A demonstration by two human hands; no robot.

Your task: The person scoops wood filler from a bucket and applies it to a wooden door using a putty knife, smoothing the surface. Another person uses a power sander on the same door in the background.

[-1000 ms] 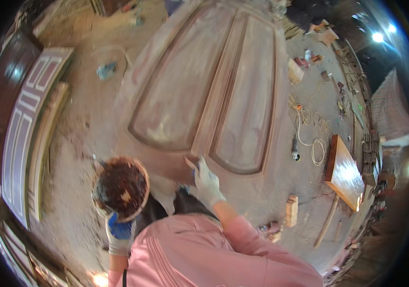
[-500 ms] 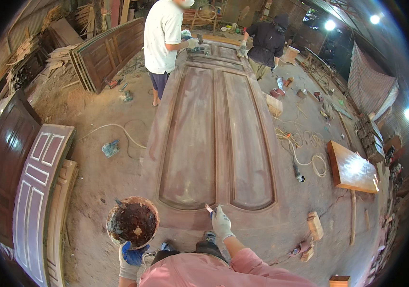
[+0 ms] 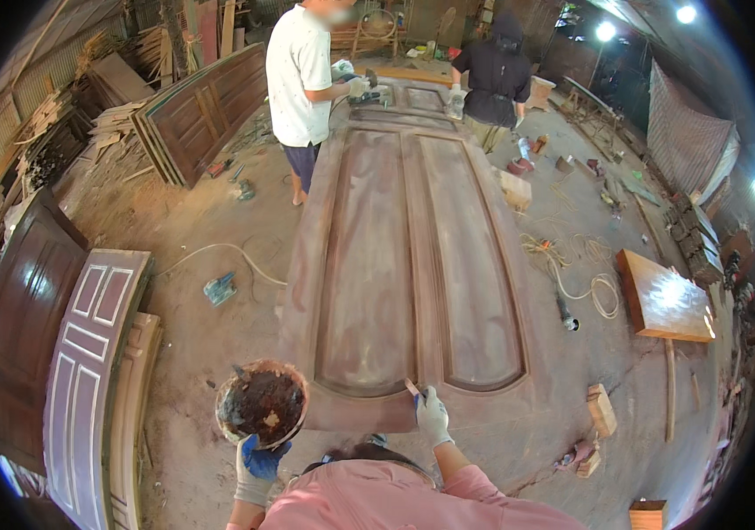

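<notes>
In my left hand (image 3: 260, 461), in a white glove with blue-coated fingers, is the near rim of a round bucket (image 3: 303, 413). Dark brown, lumpy paste (image 3: 264, 402) lies inside the bucket. My right hand (image 3: 433, 419), also gloved, is closed round a small narrow tool (image 3: 412, 387) with a pale tip; whether it is a brush or a scraper I cannot tell. That tip is at the near, rounded edge of the left recessed panel of a large brown wooden door (image 3: 368, 412), which lies flat in front of me. The bucket is left of the door's near end.
Two co-workers, one in a white shirt (image 3: 299, 79) and one in a dark top (image 3: 494, 79), stand at the door's far end. Panelled doors (image 3: 94, 353) lean at the left. A power tool (image 3: 220, 289), cables (image 3: 603, 296), wood blocks (image 3: 601, 410) and a glossy board (image 3: 667, 296) are on the floor.
The whole view has shifted slightly, so the scene sits further right in the picture. Both hands keep their hold, and the tool's tip stays near the same panel edge.
</notes>
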